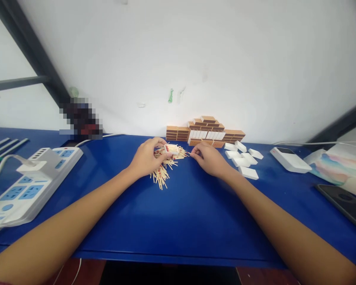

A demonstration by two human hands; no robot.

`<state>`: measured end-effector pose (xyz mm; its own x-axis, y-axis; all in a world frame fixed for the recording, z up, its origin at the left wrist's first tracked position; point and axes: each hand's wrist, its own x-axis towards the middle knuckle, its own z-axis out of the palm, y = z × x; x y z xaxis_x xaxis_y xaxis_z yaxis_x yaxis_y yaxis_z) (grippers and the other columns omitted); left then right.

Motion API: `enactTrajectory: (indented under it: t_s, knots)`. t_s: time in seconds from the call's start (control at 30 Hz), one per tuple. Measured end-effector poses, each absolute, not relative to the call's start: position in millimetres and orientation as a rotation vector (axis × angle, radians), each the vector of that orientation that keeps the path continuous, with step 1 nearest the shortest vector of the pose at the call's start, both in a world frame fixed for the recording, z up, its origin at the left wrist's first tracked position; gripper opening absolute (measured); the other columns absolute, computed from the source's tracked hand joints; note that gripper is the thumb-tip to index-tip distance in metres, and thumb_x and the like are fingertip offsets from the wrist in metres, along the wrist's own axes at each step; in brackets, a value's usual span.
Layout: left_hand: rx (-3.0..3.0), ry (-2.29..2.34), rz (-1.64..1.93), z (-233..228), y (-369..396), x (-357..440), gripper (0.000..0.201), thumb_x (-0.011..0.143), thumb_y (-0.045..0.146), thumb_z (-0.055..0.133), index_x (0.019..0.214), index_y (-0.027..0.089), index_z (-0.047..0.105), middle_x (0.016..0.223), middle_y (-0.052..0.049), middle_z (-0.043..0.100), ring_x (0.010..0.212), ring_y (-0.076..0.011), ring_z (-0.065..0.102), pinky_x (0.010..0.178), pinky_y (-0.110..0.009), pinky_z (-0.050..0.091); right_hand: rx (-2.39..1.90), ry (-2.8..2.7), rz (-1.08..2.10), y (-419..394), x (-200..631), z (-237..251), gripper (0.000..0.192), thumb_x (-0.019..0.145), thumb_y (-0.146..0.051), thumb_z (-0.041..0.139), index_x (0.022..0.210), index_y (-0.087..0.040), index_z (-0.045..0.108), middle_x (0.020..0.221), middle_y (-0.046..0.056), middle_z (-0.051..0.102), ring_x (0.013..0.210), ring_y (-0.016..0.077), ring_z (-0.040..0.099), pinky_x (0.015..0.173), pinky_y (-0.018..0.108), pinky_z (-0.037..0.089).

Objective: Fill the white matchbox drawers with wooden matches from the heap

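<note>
My left hand (pixel 146 158) holds a small open matchbox tray (pixel 171 149) with matches in it, just above a loose pile of matches (pixel 163 170) on the blue table (pixel 178 213). To the right of the pile, my right hand (pixel 209 159) has its fingertips pinched on a match or two by the pile's edge. Behind the hands, a stack of brown matchboxes (pixel 206 130) stands against the wall. Several empty white trays (pixel 245 160) lie to the right of my right hand.
A white power strip (pixel 26 186) with a plugged-in charger lies at the left. A white device (pixel 289 159), a colourful sheet (pixel 341 168) and a dark phone (pixel 345 204) sit at the right. The white wall runs close behind.
</note>
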<state>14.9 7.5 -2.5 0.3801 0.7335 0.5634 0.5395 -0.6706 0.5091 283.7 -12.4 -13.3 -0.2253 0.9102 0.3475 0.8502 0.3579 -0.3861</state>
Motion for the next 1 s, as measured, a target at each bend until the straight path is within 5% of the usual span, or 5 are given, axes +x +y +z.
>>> enactTrajectory:
  t_s: [0.4,1.0]
  knots:
    - [2.299,1.217,1.489,6.3,7.9,13.7,0.029,0.087,0.03,0.079,0.109,0.022,0.063,0.108,-0.005,0.076,0.102,-0.0233,0.073,0.092,-0.04,0.055,-1.299,-2.203,0.126,-15.8,248.8,-18.8,0.005,0.095,-0.018,0.064,0.091,-0.02,0.064,0.094,0.006,0.06,0.09,0.0218,0.058,0.079,0.033,0.044]
    - [2.341,1.174,1.449,2.9,6.7,15.7,0.032,0.086,0.033,0.081,0.109,0.022,0.062,0.108,-0.006,0.075,0.103,-0.0241,0.073,0.092,-0.041,0.056,-1.429,-2.269,0.25,-14.4,253.8,-14.2,0.007,0.097,-0.02,0.064,0.09,-0.019,0.062,0.094,0.005,0.059,0.086,0.0203,0.058,0.077,0.031,0.045]
